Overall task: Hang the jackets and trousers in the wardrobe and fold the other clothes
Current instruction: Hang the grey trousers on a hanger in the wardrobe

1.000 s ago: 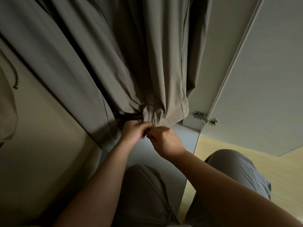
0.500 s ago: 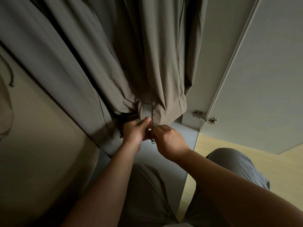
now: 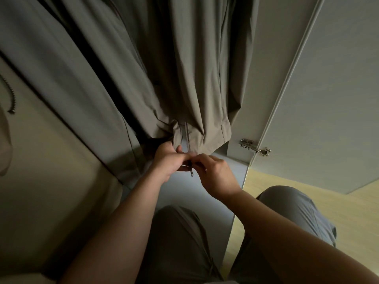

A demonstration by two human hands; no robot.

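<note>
We find the grey-brown jacket [image 3: 196, 89] hanging inside the wardrobe [image 3: 256, 78], its hem bunched just above both hands. The left hand [image 3: 167, 160] has its fingers curled and its thumb pressed down, pinching the hem on the left side of the zip [image 3: 187, 136]. The right hand [image 3: 215, 174] meets it from the other side, fingers bent, fingertips nipping the zip's bottom end; exactly which part they hold we cannot make out. The dark pull tab [image 3: 192, 173] dangles free below the point where the two hands touch. To the left, a second grey garment [image 3: 61, 68] hangs close against the jacket, with only a dark gap between them. To the right, the jacket's edge lies just beside the wardrobe's side panel, so there is little room there. The door [image 3: 338, 89] stands open, with its metal hinge [image 3: 255, 147] near the jacket's lower right corner. Beneath the hands we see the bare wardrobe base [image 3: 231, 173], and beyond its front edge the pale wooden floor [image 3: 307, 203]. A beaded cord [image 3: 11, 95] hangs at the far left.
</note>
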